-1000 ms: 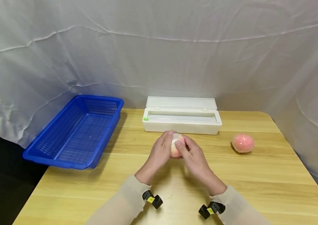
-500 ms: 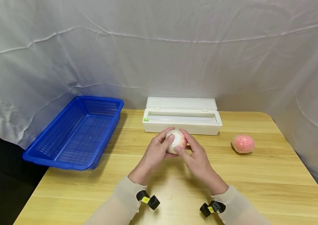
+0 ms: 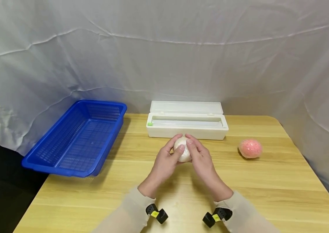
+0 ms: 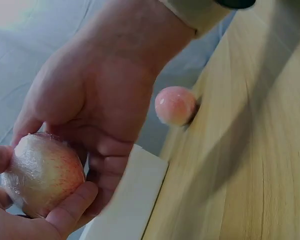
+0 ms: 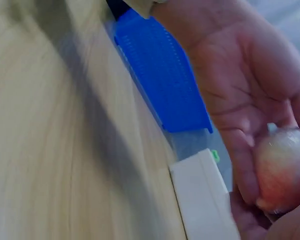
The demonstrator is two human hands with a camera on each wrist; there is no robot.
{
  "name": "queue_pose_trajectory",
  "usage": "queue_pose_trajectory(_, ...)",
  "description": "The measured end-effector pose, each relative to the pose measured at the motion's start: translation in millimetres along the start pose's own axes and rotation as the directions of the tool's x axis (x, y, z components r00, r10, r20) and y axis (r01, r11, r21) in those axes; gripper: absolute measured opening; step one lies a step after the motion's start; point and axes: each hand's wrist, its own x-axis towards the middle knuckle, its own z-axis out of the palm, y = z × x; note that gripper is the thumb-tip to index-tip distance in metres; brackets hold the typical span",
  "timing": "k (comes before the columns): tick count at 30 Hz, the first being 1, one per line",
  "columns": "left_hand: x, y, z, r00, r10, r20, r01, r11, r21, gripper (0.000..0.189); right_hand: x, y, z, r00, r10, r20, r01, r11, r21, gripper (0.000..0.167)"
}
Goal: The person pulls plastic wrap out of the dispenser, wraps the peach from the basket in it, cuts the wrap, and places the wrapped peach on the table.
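In the head view, both hands hold a round peach-like fruit (image 3: 184,156) in front of the white box, above the table. My left hand (image 3: 164,160) grips its left side and my right hand (image 3: 203,160) its right side, with both thumbs on the near face. Clear, creased plastic film covers this peach (image 4: 46,172), glossy and yellowish with red in the left wrist view. The whitish, film-thick side faces the head camera. A second pink, shiny peach (image 3: 250,149) lies on the table to the right. Some fingertips are hidden behind the held fruit.
A long white dispenser box (image 3: 187,132) with its lid (image 3: 186,106) raised stands at the back; a pale roll lies inside and a green tab (image 3: 150,124) sits at its left end. The blue perforated basket (image 3: 106,145) is at the left. A grey curtain (image 3: 182,71) hangs behind the table.
Between the hands the peach has been turned, so its whitish wrapped side now faces up instead of the pink side. Both thumbs have shifted over it. The box, basket and second peach stay put.
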Motion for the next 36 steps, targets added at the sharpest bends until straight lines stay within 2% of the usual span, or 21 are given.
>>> queue_pose_trajectory(2, -0.3, 0.3, 2.6, 1.000, -0.005, -0.005, 0.005, 1.000, 0.016, 0.049, 0.4, -1, 2, 0.999, 0.014, -0.050, -0.014, 1.000, -0.012, 0.047)
queue_pose_trajectory(4, 0.4, 3.2, 3.1, 1.000, -0.022, -0.001, 0.022, 0.999, 0.027, 0.048, 0.8, -1, 3, 0.997, 0.031, -0.067, -0.028, 0.999, 0.039, 0.043)
queue_pose_trajectory(8, 2.2, 8.7, -2.0, 0.995, -0.086, 0.049, 0.086, 0.996, -0.014, 0.051, 1.9, -1, -4, 0.998, 0.054, -0.008, -0.052, 0.988, 0.145, 0.042)
queue_pose_trajectory(10, 2.2, 9.3, -4.2, 0.993, -0.100, 0.059, 0.103, 0.994, -0.038, 0.052, 2.4, -2, -7, 0.998, 0.051, 0.033, -0.055, 0.985, 0.164, 0.044)
queue_pose_trajectory(13, 1.3, 7.7, -3.5, 0.995, -0.088, 0.045, 0.091, 0.994, -0.065, 0.052, 2.4, -3, -7, 0.998, 0.034, 0.049, -0.040, 0.989, 0.143, 0.048)
queue_pose_trajectory(19, 0.4, 3.7, 0.3, 0.998, -0.048, 0.032, 0.049, 0.999, -0.020, 0.051, 2.0, -6, -6, 0.999, 0.050, -0.006, -0.050, 0.995, 0.091, 0.046)
queue_pose_trajectory(20, 0.3, 3.1, 0.2, 0.998, -0.044, 0.033, 0.044, 0.999, -0.019, 0.051, 2.5, -6, -6, 0.998, 0.064, 0.002, -0.064, 0.991, 0.119, 0.045)
queue_pose_trajectory(22, -0.4, 2.1, -0.6, 0.999, -0.039, 0.035, 0.040, 0.999, -0.025, 0.051, 4.3, -7, -8, 0.994, 0.097, 0.056, -0.107, 0.967, 0.230, 0.048)
queue_pose_trajectory(26, -1.4, 0.6, -2.2, 0.998, -0.028, 0.050, 0.031, 0.998, -0.060, 0.052, 6.7, -8, -10, 0.978, 0.151, 0.147, -0.200, 0.885, 0.420, 0.054)
queue_pose_trajectory(27, -1.5, 0.5, -2.3, 0.998, -0.024, 0.053, 0.028, 0.997, -0.067, 0.053, 6.5, -8, -10, 0.976, 0.155, 0.155, -0.208, 0.874, 0.440, 0.055)
queue_pose_trajectory(32, -1.1, -1.4, -3.0, 0.998, -0.009, 0.065, 0.014, 0.997, -0.078, 0.054, 6.7, -6, -5, 0.982, 0.162, 0.101, -0.191, 0.863, 0.469, 0.043)
queue_pose_trajectory(34, -1.1, -3.0, -3.6, 0.998, -0.010, 0.066, 0.015, 0.996, -0.083, 0.054, 7.5, -5, -4, 0.979, 0.176, 0.103, -0.204, 0.841, 0.501, 0.040)
queue_pose_trajectory(36, -1.0, -3.8, -3.7, 0.998, -0.011, 0.070, 0.017, 0.996, -0.091, 0.054, 8.5, -4, -6, 0.971, 0.191, 0.145, -0.239, 0.813, 0.530, 0.041)
